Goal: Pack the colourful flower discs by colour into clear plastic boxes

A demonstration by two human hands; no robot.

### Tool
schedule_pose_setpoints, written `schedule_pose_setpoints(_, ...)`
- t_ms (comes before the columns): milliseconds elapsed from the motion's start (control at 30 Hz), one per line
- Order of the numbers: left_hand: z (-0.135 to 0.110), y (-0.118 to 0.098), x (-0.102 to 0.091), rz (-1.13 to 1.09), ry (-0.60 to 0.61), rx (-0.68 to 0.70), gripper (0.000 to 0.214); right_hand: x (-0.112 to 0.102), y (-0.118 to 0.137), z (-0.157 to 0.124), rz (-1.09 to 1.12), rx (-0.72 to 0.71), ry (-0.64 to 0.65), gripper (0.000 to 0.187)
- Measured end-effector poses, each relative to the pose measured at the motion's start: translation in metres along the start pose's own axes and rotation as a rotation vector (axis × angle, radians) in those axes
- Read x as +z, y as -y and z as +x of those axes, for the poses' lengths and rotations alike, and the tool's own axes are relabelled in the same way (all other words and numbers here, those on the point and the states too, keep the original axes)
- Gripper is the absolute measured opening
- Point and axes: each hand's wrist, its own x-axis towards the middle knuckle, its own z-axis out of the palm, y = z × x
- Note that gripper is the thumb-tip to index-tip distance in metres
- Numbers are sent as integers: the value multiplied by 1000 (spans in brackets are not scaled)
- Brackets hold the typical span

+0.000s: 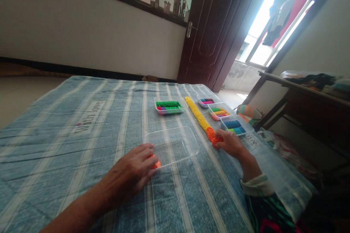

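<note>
My left hand [138, 164] is at the near left corner of a clear plastic box [193, 153], its fingers closed around a small orange textured piece [156, 162], mostly hidden. To the right, my right hand [231, 142] pinches an orange knitted-looking roll [216, 142]. That roll sits at the near end of a row, touching another orange piece [210, 133]. A long stretch of yellow knitted-looking pieces [198, 114] continues the row away from me. Part of the orange roll is covered by my right fingers.
A clear box of green rolls [168, 107] stands beyond the near box. Right of the yellow row are boxes holding dark and pink [207, 102], green and yellow [220, 112], and blue rolls [233, 127]. A striped blue cloth [104, 145] covers the bed-like surface. A dark table [300, 87] stands right.
</note>
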Motion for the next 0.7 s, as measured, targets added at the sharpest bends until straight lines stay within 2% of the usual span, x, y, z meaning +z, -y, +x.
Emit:
schedule_pose_setpoints(167, 1, 0, -1, 12, 5, 7, 11, 7, 12, 0, 78, -54, 1, 11)
schedule_pose_setpoints(333, 2, -3, -2, 11, 8, -2, 11, 12, 20, 0, 56, -68, 0, 14)
schedule_pose_setpoints(433, 2, -6, -3, 17, 13, -11, 10, 4, 22, -4, 123, -112, -15, 11)
schedule_pose_setpoints(500, 3, -7, -4, 18, 34, -10, 9, -7, 28, -9, 256, -167, -48, 7)
schedule_pose_setpoints(600, 4, -8, -5, 18, 61, -7, 7, -28, 53, -16, 488, -309, -31, 8)
schedule_pose_setpoints(700, 4, -8, -5, 24, 55, -8, 7, -38, 92, -14, 565, -521, 157, 6)
